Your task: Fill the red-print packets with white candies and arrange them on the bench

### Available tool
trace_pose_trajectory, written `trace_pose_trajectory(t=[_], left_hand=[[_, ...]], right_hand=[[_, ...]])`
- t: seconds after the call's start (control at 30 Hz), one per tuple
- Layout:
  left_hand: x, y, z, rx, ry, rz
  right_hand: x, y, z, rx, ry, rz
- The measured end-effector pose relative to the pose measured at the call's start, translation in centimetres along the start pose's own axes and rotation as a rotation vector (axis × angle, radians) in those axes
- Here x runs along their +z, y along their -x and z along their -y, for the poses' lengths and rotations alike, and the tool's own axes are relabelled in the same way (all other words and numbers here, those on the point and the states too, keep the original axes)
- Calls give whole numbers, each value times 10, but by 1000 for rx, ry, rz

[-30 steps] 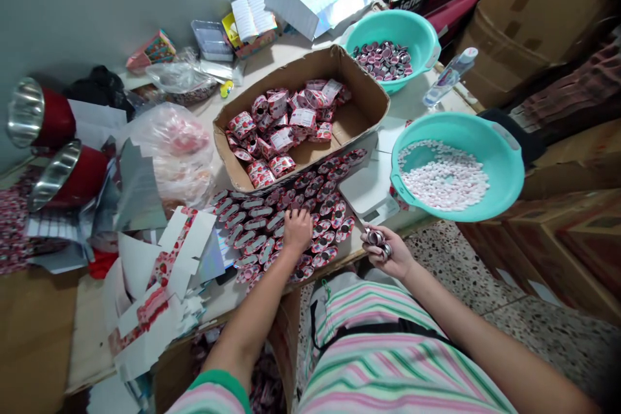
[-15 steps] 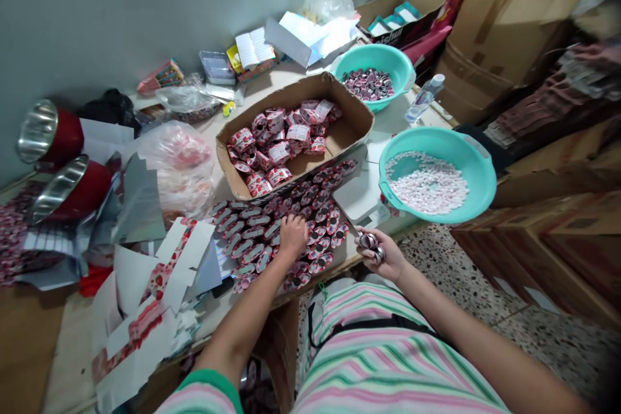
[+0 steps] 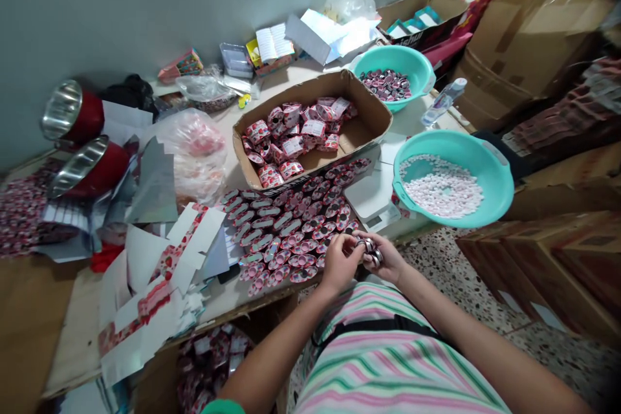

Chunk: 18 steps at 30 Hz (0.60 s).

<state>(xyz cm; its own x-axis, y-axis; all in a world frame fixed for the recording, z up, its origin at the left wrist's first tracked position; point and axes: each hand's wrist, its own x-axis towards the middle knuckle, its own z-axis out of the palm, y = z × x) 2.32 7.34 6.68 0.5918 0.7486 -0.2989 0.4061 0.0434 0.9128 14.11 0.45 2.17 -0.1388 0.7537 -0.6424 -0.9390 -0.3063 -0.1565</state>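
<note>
My right hand (image 3: 387, 260) is curled around several small round dark-and-silver caps (image 3: 372, 253), near the table's front edge. My left hand (image 3: 341, 261) meets it there, its fingertips pinched at the caps; one cap seems to be between them, partly covered by the fingers. Beside my left hand, rows of oval pink-and-red printed pieces (image 3: 303, 246) stand packed together on the table. Many show an opening on top, some with a dark centre and some with a pink one. Behind them is a cardboard box (image 3: 359, 136) holding several strawberry-print packages (image 3: 313, 129).
A teal basin (image 3: 495, 187) of small white-pink pieces sits at the right table edge; another teal basin (image 3: 417, 61) holds similar round caps. A white flat device (image 3: 366, 197), a clear bottle (image 3: 444, 102), red metal bowls (image 3: 107, 168) and cut paper sheets (image 3: 130, 362) lie around. Cartons (image 3: 533, 272) stand on the right.
My left hand has moved right and toward me, from over the oval pieces to the caps in my right hand. The right hand keeps hold of the caps. The view has shifted slightly.
</note>
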Motion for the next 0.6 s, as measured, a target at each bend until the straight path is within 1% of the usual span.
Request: trace_pose_trajectory(t=[0.07, 0.13, 0.17, 0.23, 0.3, 0.33, 0.37, 0.47, 0.53, 0.6], left_hand=[[-5, 6, -2, -20, 68, 15], [-13, 12, -3, -19, 121, 17], [-19, 14, -1, -14, 127, -3], [-32, 12, 10, 6, 64, -103], [-48, 3, 29, 51, -98, -229], [-55, -4, 40, 81, -202, -272], [-62, -12, 52, 113, -310, -285], [-74, -38, 80, 143, -600, -210], [-75, -52, 89, 126, -749, -170], [-72, -62, 93, 110, -852, -162]], right_hand=[[3, -1, -1, 7, -21, -24], [5, -1, -1, 13, -46, -12], [6, -1, -1, 17, -55, 8], [7, -2, 1, 21, -70, 48], [6, -4, 2, 19, -78, 68], [5, -4, 3, 19, -79, 71], [4, -5, 3, 20, -79, 70], [2, -8, 3, 27, -74, 58], [1, -9, 3, 30, -73, 47], [1, -10, 3, 38, -72, 32]])
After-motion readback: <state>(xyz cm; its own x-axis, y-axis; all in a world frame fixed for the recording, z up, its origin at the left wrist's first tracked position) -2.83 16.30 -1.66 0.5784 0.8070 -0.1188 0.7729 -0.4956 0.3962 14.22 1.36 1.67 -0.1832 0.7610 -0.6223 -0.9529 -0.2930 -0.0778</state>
